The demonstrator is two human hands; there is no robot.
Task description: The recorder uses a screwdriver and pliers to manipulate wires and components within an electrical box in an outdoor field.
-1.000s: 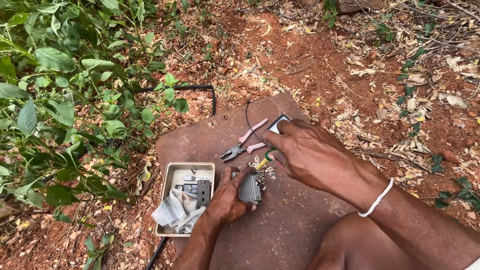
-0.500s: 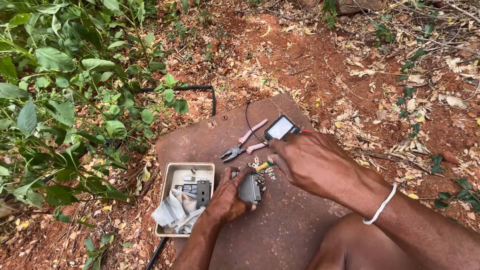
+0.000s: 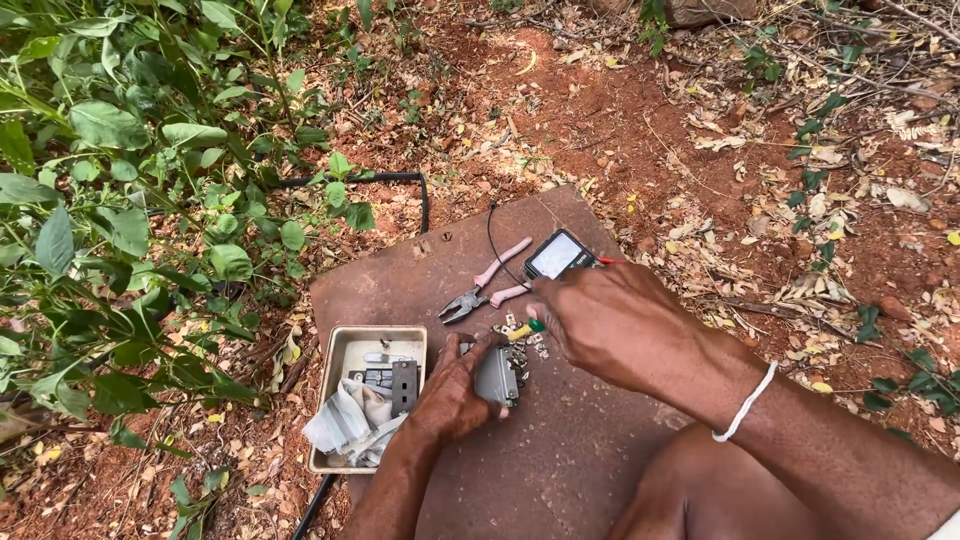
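Observation:
My left hand [image 3: 450, 395] grips a small grey electrical part [image 3: 496, 376] on a brown board [image 3: 560, 460] lying on the ground. My right hand [image 3: 610, 320] is over the part and holds a slim tool with a green and yellow tip [image 3: 525, 329] against it. Small metal bits [image 3: 520, 338] lie scattered around the part. Pliers with pink handles [image 3: 485, 285] and a small black meter with a grey screen [image 3: 558, 254] lie just beyond my hands.
A beige box [image 3: 345, 350] with a black part and crumpled white plastic sits left of my left hand. A black cable [image 3: 400, 180] runs from the plants on the left. Red soil and dry leaves surround the board.
My right hand has drawn back from the meter toward the grey part, uncovering the meter's screen. The left hand stays on the part.

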